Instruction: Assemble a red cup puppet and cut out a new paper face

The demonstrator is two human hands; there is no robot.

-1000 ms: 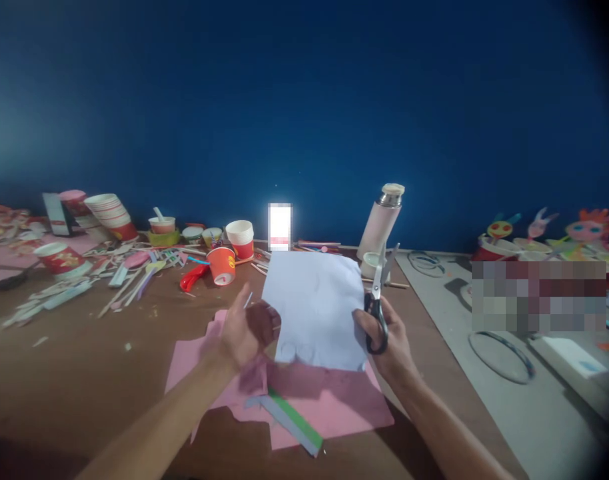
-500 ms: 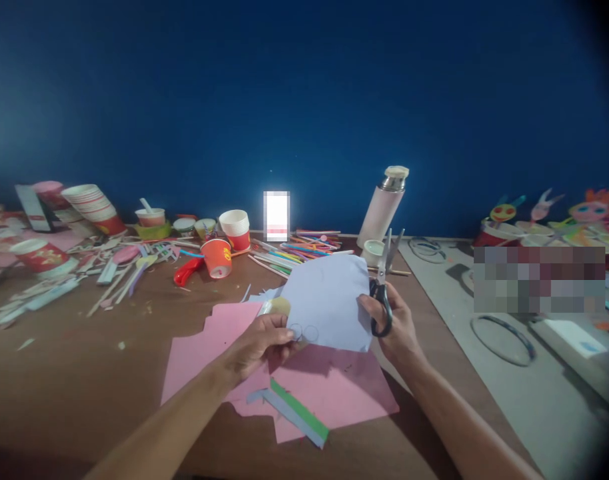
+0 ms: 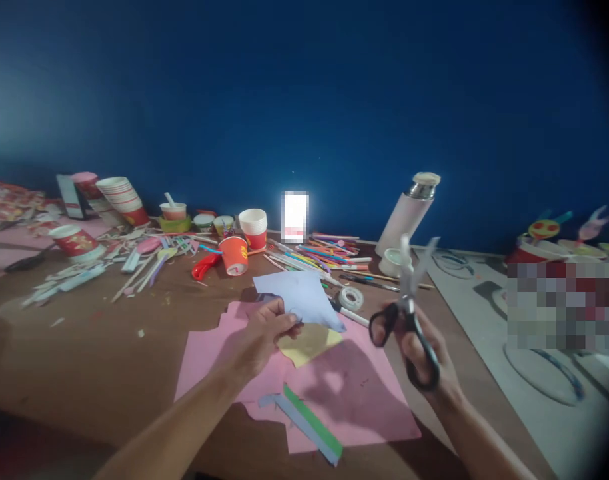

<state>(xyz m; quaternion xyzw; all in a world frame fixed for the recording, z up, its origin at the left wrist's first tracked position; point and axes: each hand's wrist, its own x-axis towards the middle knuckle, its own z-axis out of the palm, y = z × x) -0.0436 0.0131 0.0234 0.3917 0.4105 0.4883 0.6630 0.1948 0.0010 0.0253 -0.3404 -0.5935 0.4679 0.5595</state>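
My left hand (image 3: 264, 333) pinches the near edge of a pale lilac paper sheet (image 3: 302, 299), which droops flat over the table. My right hand (image 3: 424, 353) grips black-handled scissors (image 3: 409, 313) with the blades parted and pointing up, apart from the sheet. Under both hands lies a large pink paper sheet (image 3: 334, 393), with a yellow scrap (image 3: 309, 341) on it and a green and grey strip (image 3: 309, 427) near its front edge.
A roll of tape (image 3: 351, 298) and coloured sticks and pens (image 3: 324, 257) lie behind the sheet. Red paper cups (image 3: 234, 255), a stack of cups (image 3: 122, 198), a red tool (image 3: 200, 267), a white flask (image 3: 409, 213), and wire rings on a grey mat (image 3: 539, 373) surround them.
The lilac sheet has dropped from upright to lying low in my left hand. My right hand has let go of the sheet and moved right, with the scissor blades opened wider.
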